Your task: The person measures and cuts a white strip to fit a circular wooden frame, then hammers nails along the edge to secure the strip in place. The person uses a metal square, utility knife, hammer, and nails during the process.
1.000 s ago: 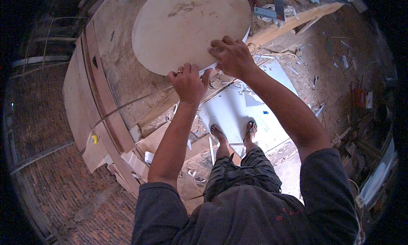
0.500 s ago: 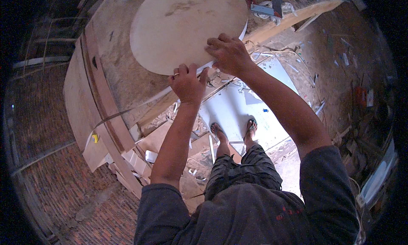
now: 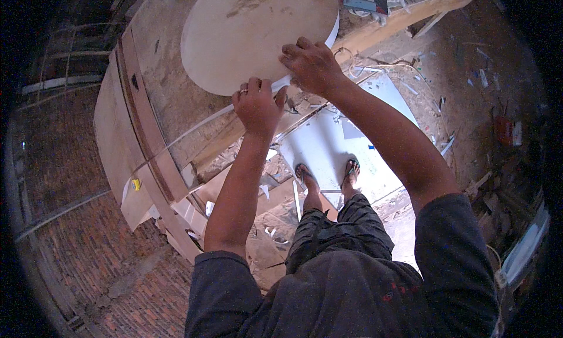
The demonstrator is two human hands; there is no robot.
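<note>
A round, pale wooden board (image 3: 246,39) lies on the workbench, with a thin white edging strip (image 3: 199,125) along its near and right rim. The strip's loose tail runs off to the left past the board. At the near rim my left hand (image 3: 258,106) has its fingers bent over the board's top and its thumb by the strip. Farther right, my right hand (image 3: 312,68) curls over the same rim, fingertips on the top face. Its thumb is mostly hidden. Both hands appear to grip the board's edge together with the strip.
The brown workbench (image 3: 161,86) has a long wooden beam (image 3: 404,21) along its near right edge. A yellow tape measure (image 3: 136,184) sits on a panel at the left. A blue-grey metal tool (image 3: 359,4) lies beyond the board. Scraps surround the white sheet (image 3: 328,141) under my feet.
My right hand has shifted slightly left and away along the rim. The left hand keeps its hold, and the strip's loose tail looks straighter. The whole view has tilted a little.
</note>
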